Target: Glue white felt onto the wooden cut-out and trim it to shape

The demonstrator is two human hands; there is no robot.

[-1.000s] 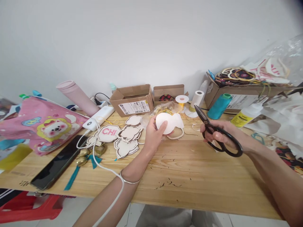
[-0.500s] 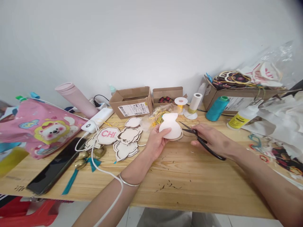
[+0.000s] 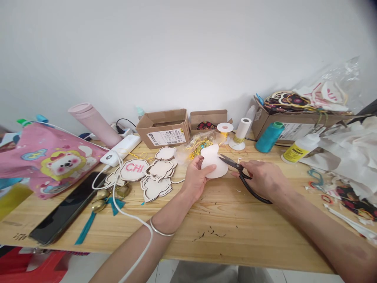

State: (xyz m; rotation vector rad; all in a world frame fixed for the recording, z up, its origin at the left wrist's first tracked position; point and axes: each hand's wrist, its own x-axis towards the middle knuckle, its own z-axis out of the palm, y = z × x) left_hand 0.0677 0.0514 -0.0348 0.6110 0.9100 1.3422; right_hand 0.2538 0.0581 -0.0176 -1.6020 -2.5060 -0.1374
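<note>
A white gourd-shaped piece (image 3: pixel 214 162) is pinched between the thumb and fingers of my left hand (image 3: pixel 196 177), above the wooden table. Black-handled scissors (image 3: pixel 255 192) are gripped in my right hand (image 3: pixel 263 177). Their blades point left, with the tips at the narrow waist of the white piece. Left of my hands lie flat cloud-shaped pieces (image 3: pixel 156 187) with dark edges, and one white plaque (image 3: pixel 134 169) marked "CHI" in pink.
Behind stand a cardboard box (image 3: pixel 165 127), a white spool (image 3: pixel 243 129), a teal thread cone (image 3: pixel 269 137) and a glue bottle (image 3: pixel 299 148). At left are a phone (image 3: pixel 67 208), a power bank (image 3: pixel 120 151) and a pink bag (image 3: pixel 53 161). A white cable crosses my left forearm.
The scissor tips have moved left and down to the edge of the white piece, which has turned slightly. Small white scraps now show near the scissors.
</note>
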